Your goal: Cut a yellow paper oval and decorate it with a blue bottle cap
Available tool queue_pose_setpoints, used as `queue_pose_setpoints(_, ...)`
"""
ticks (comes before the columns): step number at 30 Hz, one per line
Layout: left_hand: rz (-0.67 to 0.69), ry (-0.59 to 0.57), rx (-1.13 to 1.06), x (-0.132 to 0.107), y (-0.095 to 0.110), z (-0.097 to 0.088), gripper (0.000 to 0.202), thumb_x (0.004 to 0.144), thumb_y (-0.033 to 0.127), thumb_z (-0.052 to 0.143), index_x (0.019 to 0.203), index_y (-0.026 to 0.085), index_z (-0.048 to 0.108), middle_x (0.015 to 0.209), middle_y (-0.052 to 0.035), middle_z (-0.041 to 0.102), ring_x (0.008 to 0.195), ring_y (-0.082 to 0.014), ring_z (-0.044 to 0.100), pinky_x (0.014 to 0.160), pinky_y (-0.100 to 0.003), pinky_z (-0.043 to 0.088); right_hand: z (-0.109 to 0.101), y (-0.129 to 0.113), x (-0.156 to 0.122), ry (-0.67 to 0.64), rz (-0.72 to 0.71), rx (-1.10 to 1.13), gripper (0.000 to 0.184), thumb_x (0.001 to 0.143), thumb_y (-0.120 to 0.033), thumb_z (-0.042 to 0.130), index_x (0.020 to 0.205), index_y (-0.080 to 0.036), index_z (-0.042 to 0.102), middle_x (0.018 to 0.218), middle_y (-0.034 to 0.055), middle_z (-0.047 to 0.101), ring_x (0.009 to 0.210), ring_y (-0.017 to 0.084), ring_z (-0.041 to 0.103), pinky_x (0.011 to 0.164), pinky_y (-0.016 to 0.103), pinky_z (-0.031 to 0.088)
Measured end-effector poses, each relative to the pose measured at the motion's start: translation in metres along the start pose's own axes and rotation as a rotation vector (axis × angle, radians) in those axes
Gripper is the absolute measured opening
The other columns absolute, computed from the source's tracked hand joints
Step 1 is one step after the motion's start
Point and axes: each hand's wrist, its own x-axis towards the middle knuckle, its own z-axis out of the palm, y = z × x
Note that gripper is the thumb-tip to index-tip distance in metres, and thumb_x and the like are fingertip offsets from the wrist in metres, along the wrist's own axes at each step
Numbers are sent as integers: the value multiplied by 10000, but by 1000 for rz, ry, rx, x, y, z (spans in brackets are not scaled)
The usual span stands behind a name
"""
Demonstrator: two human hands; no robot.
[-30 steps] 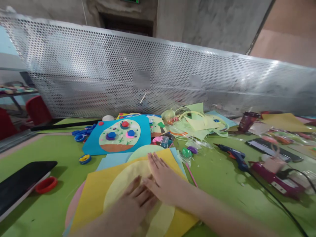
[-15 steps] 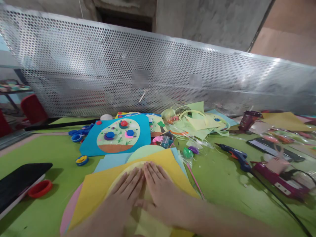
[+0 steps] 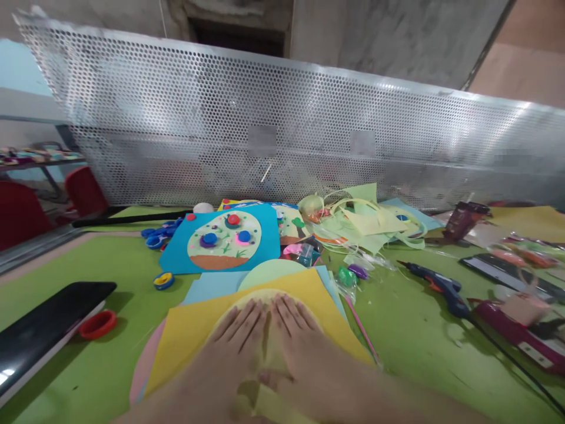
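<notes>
My left hand [image 3: 233, 347] and my right hand [image 3: 298, 341] lie flat side by side, fingers stretched out and pointing away from me. Both press on a pale yellow paper circle [image 3: 263, 295], whose lower part is mostly covered by my hands. Beneath the circle is a yellow paper sheet [image 3: 185, 330]. Under that sheet show light blue paper [image 3: 207, 284], a pale green round piece [image 3: 273, 270] and a pink round piece [image 3: 143, 368]. A pale yellow folded flap shows near my wrists; whether it belongs to the circle I cannot tell.
A blue card with a decorated circle [image 3: 225, 241] lies behind the papers. On the left are a phone [image 3: 48, 330], a red ring [image 3: 97, 324] and a blue-yellow tape roll [image 3: 163, 281]. A glue gun [image 3: 436, 285] with its cord, a pink stick [image 3: 362, 330] and paper scraps [image 3: 366, 218] lie rightward.
The whole view has shifted, so the scene sits further right. My right hand has drawn slightly away from the left, with its fingers still flat on the circle.
</notes>
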Motion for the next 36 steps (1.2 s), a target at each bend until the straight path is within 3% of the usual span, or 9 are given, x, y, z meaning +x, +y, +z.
queue_pose_setpoints(4, -11, -52, 4, 3, 6, -4, 1053, 687, 744, 459, 1406, 22, 194, 1480, -225, 132, 1358, -385, 136, 1102, -554, 160, 7, -1, 1, -14, 16, 1, 881, 866, -618, 387, 1396, 35, 125, 1459, 230, 25, 1353, 312, 4, 1097, 479, 32)
queue_pose_setpoints(9, 11, 4, -9, 1, 1, -4, 997, 682, 674, 537, 1427, 106, 194, 1491, -179, 175, 1362, -347, 169, 1114, -506, 182, 5, -1, 2, -2, 16, -2, 879, 865, -631, 379, 1402, 20, 131, 1463, 218, 47, 1352, 323, 38, 1098, 492, 58)
queue_pose_setpoints(12, -48, -46, 6, -1, 0, -6, 1003, 701, 669, 502, 1424, 60, 167, 1490, -195, 133, 1367, -345, 121, 1111, -499, 167, 4, -2, 1, 5, -20, 2, 868, 864, -625, 384, 1406, 8, 139, 1466, 209, 49, 1352, 324, 42, 1095, 497, 59)
queue_pose_setpoints(17, -89, -58, -16, 0, 3, -10, 998, 657, 551, 607, 1416, 49, 198, 1490, -189, 158, 1370, -323, 139, 1117, -476, 141, 7, -6, -1, -6, -40, 4, 901, 829, -605, 469, 1400, 20, 161, 1465, 194, 48, 1355, 316, 57, 1096, 478, 71)
queue_pose_setpoints(24, -92, -53, -71, 0, 4, -11, 998, 642, 524, 617, 1417, 55, 199, 1494, -179, 170, 1373, -316, 137, 1117, -465, 146, 7, -5, 0, -12, -17, 8, 934, 816, -646, 457, 1410, -11, 116, 1475, 161, 13, 1360, 301, 29, 1102, 465, 63)
queue_pose_setpoints(30, -90, -82, -61, 0, 6, -15, 1004, 657, 561, 595, 1414, 39, 191, 1489, -189, 150, 1372, -321, 129, 1111, -482, 145, 6, -5, 0, -18, -35, -8, 913, 834, -642, 427, 1404, 2, 122, 1469, 188, 15, 1357, 304, 22, 1099, 461, 60)
queue_pose_setpoints(36, -97, -37, -59, -1, 3, -7, 1048, 619, 570, 631, 1416, 46, 197, 1493, -194, 152, 1375, -317, 130, 1121, -468, 139, 13, -5, 0, 13, -34, -38, 862, 843, -576, 439, 1399, 19, 155, 1464, 193, 44, 1354, 317, 42, 1094, 488, 80)
